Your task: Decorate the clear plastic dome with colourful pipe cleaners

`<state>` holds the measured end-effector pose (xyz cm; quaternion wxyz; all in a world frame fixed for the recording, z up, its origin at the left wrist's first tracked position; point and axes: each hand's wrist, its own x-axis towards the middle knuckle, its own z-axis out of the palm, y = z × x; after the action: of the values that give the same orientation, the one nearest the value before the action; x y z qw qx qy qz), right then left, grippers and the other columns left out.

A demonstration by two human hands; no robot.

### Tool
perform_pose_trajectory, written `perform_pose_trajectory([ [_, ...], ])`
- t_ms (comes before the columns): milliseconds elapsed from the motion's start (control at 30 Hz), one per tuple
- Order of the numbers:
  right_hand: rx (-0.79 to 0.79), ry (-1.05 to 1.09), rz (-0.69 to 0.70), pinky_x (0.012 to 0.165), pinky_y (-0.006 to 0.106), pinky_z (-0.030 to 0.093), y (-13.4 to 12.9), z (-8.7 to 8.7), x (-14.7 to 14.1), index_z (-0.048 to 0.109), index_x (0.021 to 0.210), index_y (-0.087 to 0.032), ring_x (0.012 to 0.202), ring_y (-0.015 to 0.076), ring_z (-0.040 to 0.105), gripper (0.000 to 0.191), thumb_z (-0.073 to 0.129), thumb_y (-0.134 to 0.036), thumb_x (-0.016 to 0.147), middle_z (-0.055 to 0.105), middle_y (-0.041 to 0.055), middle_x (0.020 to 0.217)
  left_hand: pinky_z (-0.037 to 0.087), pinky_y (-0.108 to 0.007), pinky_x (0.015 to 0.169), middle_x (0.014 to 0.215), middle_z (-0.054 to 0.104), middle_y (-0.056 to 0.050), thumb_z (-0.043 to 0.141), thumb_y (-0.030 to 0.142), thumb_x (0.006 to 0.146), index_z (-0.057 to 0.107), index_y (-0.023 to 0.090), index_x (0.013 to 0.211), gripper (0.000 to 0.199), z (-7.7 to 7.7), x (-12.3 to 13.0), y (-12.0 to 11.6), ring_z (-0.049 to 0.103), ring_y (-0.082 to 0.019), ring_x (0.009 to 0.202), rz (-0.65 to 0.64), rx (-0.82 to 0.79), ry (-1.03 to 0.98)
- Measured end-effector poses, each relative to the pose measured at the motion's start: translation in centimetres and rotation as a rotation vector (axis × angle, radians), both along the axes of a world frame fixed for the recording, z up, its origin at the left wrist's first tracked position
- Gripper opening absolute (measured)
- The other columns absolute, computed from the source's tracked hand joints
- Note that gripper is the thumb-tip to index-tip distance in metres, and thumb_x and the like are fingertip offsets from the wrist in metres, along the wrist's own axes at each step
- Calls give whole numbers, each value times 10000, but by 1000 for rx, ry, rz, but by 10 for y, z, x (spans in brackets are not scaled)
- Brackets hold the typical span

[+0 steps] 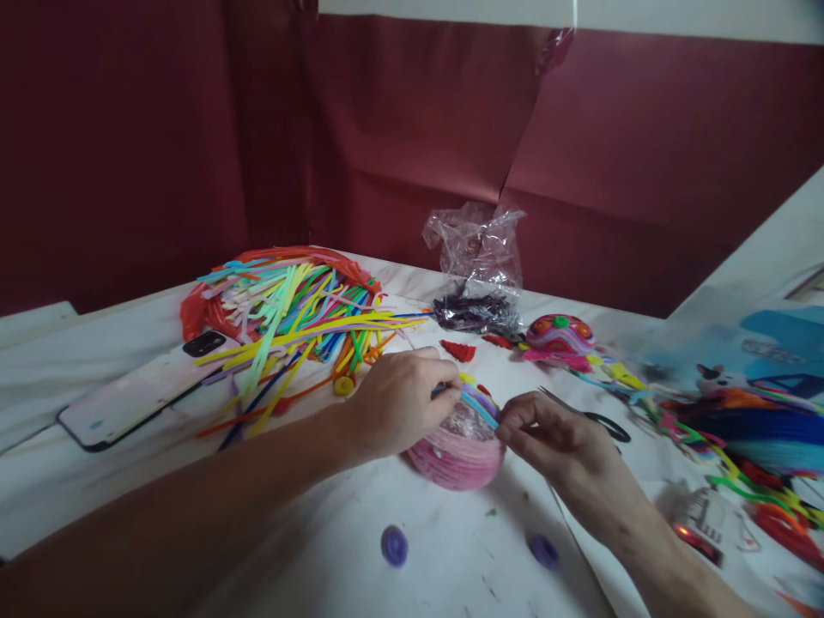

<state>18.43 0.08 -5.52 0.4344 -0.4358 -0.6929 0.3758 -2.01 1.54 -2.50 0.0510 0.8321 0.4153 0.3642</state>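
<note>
A rounded clear shell (467, 422) sits on the table, its lower part wrapped in rows of pink pipe cleaner (456, 463). Across its top lies a light-blue pipe cleaner (480, 405), with purple and yellow pieces just behind it. My left hand (412, 395) is closed at the blue strand's left end, fingertips partly hidden. At the right end my right hand (547, 429) pinches the same strand between thumb and finger. Two purple coils (395, 546) lie on the near side of the shell.
Many coloured pipe cleaners (302, 309) spread on the left beside a phone (148, 382). Behind stands a clear plastic bag (480, 266). Scissors (608, 425) lie beyond my right hand. A finished-looking pink ball (560, 339) and a blue wrapped one (760, 429) are at the right.
</note>
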Motion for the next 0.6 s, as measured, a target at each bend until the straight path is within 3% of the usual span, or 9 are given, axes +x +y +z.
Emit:
perform_pose_trajectory([
  [233, -91, 45, 74, 487, 177, 357, -2, -2, -4, 538, 693, -129, 565, 133, 445, 328, 706, -407, 741, 513, 22, 636, 406, -251, 620, 688, 610, -13, 561, 155, 759, 677, 170, 719, 124, 0, 1, -2, 573, -142, 684, 32, 14, 46],
  [600, -86, 64, 170, 544, 175, 371, -6, -4, -6, 555, 759, -126, 625, 134, 472, 243, 689, -325, 799, 535, 21, 694, 363, -239, 564, 649, 623, 4, 581, 154, 716, 669, 174, 710, 91, 9, 3, -2, 547, -125, 611, 68, -55, 105],
])
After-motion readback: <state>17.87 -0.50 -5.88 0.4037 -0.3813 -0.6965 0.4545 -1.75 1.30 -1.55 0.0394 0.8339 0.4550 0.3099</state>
